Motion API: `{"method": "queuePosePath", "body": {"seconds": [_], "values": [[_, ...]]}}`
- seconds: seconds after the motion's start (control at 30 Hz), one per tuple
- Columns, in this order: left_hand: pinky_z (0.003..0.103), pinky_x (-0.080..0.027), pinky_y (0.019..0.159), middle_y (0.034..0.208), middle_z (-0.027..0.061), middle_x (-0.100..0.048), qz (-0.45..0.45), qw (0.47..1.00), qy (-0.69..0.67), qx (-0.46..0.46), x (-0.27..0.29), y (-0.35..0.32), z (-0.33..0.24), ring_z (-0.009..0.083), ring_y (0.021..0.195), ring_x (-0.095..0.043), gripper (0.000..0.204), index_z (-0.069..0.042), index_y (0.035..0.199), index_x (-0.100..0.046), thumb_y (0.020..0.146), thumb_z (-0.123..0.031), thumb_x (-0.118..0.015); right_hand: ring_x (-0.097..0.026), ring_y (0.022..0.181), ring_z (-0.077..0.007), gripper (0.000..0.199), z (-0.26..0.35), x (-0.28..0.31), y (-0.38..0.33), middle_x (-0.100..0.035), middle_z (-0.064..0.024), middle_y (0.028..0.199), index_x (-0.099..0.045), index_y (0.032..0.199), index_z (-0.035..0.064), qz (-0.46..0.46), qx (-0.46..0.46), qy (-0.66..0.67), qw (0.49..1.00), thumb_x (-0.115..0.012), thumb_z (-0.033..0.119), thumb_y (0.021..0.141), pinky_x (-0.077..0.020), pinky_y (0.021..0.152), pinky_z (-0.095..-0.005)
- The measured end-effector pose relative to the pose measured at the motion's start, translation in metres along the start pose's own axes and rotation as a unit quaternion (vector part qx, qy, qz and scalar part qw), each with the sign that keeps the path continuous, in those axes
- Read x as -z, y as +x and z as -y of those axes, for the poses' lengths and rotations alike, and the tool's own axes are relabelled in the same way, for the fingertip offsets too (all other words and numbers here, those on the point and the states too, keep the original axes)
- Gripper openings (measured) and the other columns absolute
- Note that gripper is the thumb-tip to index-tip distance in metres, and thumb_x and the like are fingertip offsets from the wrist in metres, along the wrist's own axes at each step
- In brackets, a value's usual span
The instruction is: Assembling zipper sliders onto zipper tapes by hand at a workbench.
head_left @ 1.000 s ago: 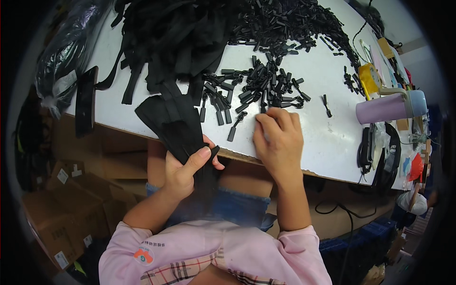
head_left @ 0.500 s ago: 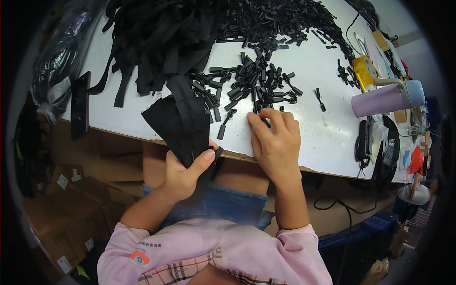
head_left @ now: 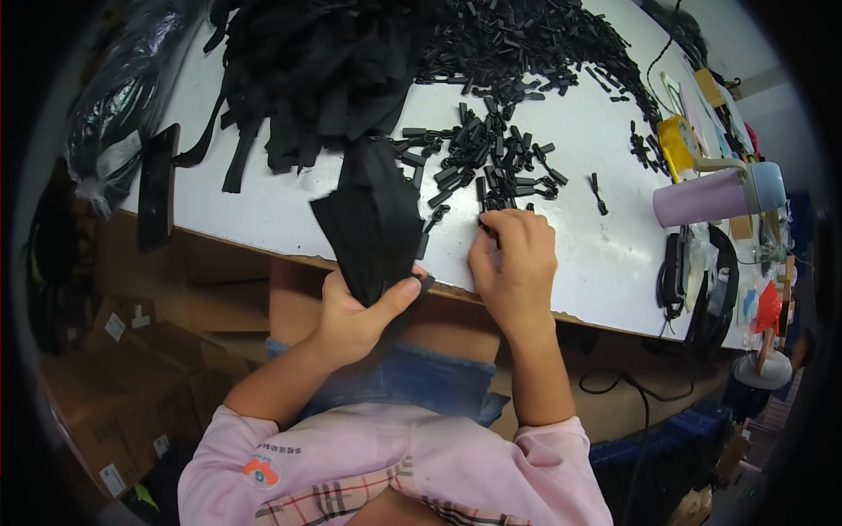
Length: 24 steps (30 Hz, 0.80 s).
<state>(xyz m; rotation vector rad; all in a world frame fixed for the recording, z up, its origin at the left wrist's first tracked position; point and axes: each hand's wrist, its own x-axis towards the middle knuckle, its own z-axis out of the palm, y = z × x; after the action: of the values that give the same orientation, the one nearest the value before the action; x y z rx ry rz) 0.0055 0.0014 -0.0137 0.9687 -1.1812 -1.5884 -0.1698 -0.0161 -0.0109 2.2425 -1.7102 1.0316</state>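
One lilac tumbler (head_left: 712,195); two hands (head_left: 351,320) (head_left: 516,263).

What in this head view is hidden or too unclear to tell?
- Right hand: fingertips curl under; any small black piece pinched there is hidden.
- Left hand: the black strap bundle's lower end is hidden behind the fingers.
- Strap heap: cut off by the top edge.

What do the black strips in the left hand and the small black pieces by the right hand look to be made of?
The bundle of flat black strips in the left hand looks like woven fabric tape: matte, limp, fanning and folding softly. The small black pieces scattered near the right hand look rigid, probably moulded plastic or coated metal: slight sheen, fixed shapes. Too small to tell which.
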Motion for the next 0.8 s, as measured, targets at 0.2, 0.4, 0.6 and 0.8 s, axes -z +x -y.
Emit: {"method": "queuePosePath", "body": {"seconds": [0.2,0.4,0.6,0.8], "values": [[0.02,-0.043,0.065,0.078,0.0024,-0.059,-0.018,0.999,0.014,-0.047,-0.004,0.001,0.001,0.0064,0.072,-0.053,0.013,0.0,0.085,-0.058,0.073,-0.001,-0.06,-0.053,0.057,-0.0139,0.012,0.035,0.016,-0.006,-0.054,-0.0092,0.075,-0.054,0.073,-0.0015,0.038,-0.136,0.409,0.902,-0.059,-0.006,0.063,-0.044,0.049,-0.0218],[0.019,-0.043,0.062,0.075,0.0025,-0.059,-0.027,0.998,-0.03,-0.047,-0.007,0.0,0.004,0.0057,0.069,-0.052,0.011,0.0,0.084,-0.059,0.073,-0.002,-0.059,-0.055,0.06,-0.0105,0.01,0.041,0.015,-0.011,-0.054,-0.0083,0.076,-0.055,0.076,-0.0037,0.057,-0.171,0.463,0.868,-0.057,-0.006,0.067,-0.0459,0.05,-0.0187],[0.021,-0.043,0.066,0.079,0.0046,-0.057,0.012,1.0,0.01,-0.02,-0.002,-0.002,0.004,0.009,0.072,-0.053,0.013,0.001,0.085,-0.056,0.073,0.001,-0.058,-0.053,0.054,-0.0086,0.012,0.034,0.015,-0.015,-0.053,-0.0062,0.071,-0.055,0.078,-0.0021,0.092,-0.16,0.424,0.886,-0.057,-0.005,0.066,-0.0432,0.046,-0.0191],[0.021,-0.043,0.065,0.079,0.0042,-0.057,0.017,0.999,0.035,-0.008,0.0,-0.002,0.006,0.0089,0.072,-0.053,0.012,0.001,0.085,-0.056,0.073,0.0,-0.058,-0.052,0.054,-0.0059,0.013,0.03,0.011,-0.023,-0.056,-0.0055,0.066,-0.056,0.08,-0.0024,0.091,-0.221,0.427,0.872,-0.057,-0.004,0.067,-0.041,0.046,-0.018]]}}
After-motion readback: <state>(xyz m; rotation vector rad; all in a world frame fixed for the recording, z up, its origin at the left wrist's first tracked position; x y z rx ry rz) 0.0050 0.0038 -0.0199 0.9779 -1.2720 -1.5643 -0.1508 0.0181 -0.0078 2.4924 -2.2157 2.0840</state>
